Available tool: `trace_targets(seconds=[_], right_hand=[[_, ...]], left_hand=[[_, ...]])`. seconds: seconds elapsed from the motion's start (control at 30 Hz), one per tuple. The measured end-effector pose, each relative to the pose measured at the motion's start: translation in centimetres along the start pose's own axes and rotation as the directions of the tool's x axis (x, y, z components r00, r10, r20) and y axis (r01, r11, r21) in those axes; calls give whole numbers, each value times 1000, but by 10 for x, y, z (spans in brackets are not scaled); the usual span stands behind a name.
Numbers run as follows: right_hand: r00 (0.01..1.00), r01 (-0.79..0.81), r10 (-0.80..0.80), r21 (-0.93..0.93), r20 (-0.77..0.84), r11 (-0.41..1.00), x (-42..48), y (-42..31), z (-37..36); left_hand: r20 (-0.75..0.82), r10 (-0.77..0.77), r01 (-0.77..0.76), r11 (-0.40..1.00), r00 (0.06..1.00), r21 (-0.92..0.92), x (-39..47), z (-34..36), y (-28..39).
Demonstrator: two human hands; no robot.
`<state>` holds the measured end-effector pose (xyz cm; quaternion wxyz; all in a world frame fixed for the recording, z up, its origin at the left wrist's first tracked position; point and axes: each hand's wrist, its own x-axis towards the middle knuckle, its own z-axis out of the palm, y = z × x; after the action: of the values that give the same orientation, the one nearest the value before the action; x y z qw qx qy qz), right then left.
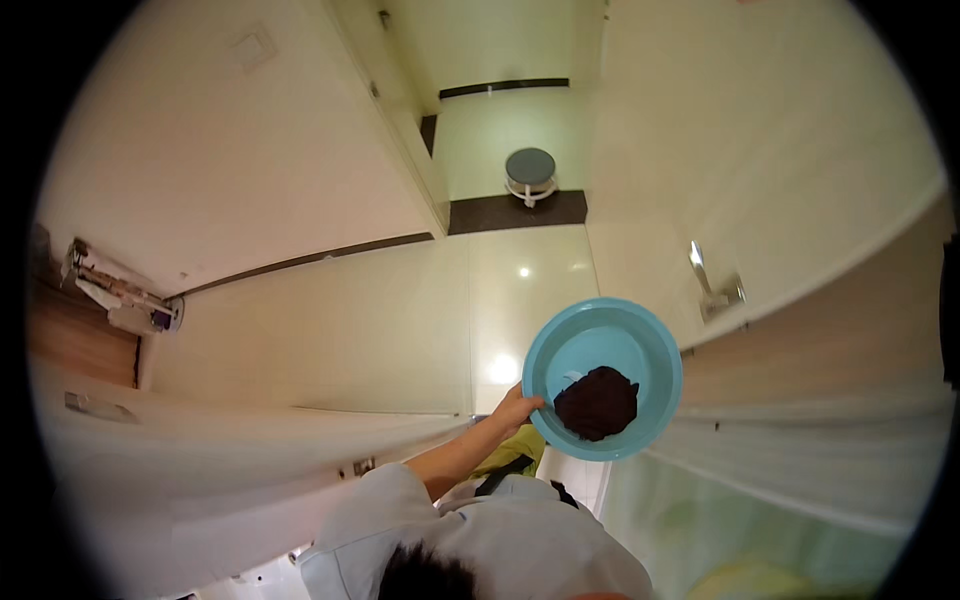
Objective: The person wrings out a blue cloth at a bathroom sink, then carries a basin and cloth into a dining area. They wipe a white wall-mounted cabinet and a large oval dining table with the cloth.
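Note:
My left hand grips the near-left rim of a round light-blue plastic basin, with the thumb over the edge. A bunched dark brown or maroon cloth lies in the basin, towards its near side. A small pale patch shows beside the cloth, too faint to make out. My right hand is out of view.
Glossy cream tiles cover the floor. Ahead, a round stool with a grey seat stands by a dark threshold strip. A door with a metal lever handle is at right. Far left is a cluttered rack.

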<state>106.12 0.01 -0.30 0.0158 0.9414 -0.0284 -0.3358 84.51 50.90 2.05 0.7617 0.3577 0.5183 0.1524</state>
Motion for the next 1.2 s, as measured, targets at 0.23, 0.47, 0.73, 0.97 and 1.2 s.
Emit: trace_targets(seconds=[0.23, 0.47, 0.73, 0.97, 1.2], right_hand=[[713, 699, -675, 276, -190, 660, 60, -264, -20], [-25, 999, -898, 29, -440, -43, 66, -615, -118], [-170, 73, -883, 899, 438, 432, -15, -781, -230], [-307, 363, -801, 841, 514, 400, -86, -835, -253], [-212, 495, -829, 789, 517, 365, -116, -884, -217]], left_hand=[[-31, 242, -237, 965, 970, 110, 70, -20, 132], [-316, 362, -398, 916, 877, -55, 62, -63, 191], [-740, 103, -513, 783, 665, -352, 19, 35, 215], [-928, 167, -658, 746, 333, -102, -6, 94, 253], [-764, 270, -396, 918, 586, 21, -90, 64, 301]])
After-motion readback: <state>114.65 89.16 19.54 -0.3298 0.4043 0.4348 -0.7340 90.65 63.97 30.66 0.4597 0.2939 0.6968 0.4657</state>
